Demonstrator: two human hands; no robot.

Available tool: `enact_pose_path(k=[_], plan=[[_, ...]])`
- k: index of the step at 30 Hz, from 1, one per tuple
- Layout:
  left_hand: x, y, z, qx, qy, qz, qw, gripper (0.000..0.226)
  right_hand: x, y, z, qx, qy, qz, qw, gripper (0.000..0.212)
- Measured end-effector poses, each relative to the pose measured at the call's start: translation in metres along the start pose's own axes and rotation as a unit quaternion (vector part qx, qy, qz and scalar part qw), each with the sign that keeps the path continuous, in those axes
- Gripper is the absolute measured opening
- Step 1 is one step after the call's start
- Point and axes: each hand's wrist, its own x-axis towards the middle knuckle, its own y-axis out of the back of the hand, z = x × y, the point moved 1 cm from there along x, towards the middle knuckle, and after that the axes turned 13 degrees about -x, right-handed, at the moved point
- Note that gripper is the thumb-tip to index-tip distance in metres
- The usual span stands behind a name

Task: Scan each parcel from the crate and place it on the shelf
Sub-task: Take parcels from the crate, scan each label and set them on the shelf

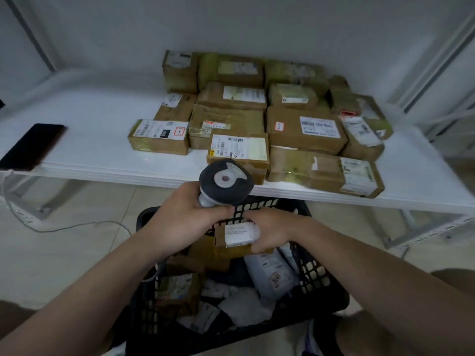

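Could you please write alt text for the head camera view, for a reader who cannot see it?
A person's left hand grips a scanner while the right hand holds a small labelled parcel over a black crate of parcels. Behind, a white shelf carries cardboard boxes and a dark flat device.

One wide-angle camera, worn on the person's head, looked forward and steeply down. The black crate point(316, 273) lay nearest, filling the lower centre just below the lens; the white shelf point(102, 140) crossed the middle of the view farther off, the wall point(231, 21) beyond it. Straight edges bowed toward the left and right borders.
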Motion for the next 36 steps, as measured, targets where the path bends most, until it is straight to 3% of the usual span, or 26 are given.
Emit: enact_pose_path(k=[8, 12, 16, 20, 26, 36], plan=[[-0.018, -0.002, 0.017, -0.177, -0.038, 0.026, 0.983, 0.018, -0.095, 0.073, 0.008, 0.11, -0.053, 0.137, 0.983, 0.048], [-0.021, 0.005, 0.012, -0.199, -0.047, 0.03, 0.978, 0.056, -0.113, 0.086, 0.015, 0.17, -0.071, 0.196, 0.963, 0.054], [-0.014, 0.007, 0.007, -0.205, -0.055, 0.028, 0.977, 0.043, -0.117, 0.102, 0.02, 0.221, -0.091, 0.268, 0.933, 0.076], [-0.007, 0.0, 0.008, -0.237, -0.051, 0.026, 0.97, 0.043, -0.118, 0.11, 0.028, 0.256, -0.088, 0.267, 0.925, 0.097], [-0.001, -0.017, 0.005, -0.234, -0.035, 0.005, 0.972, 0.04, -0.12, 0.122, 0.036, 0.137, -0.127, 0.374, 0.908, 0.072], [0.007, -0.035, 0.0, -0.213, -0.029, -0.027, 0.976, 0.039, -0.138, 0.128, 0.047, 0.113, -0.125, 0.412, 0.896, 0.091]])
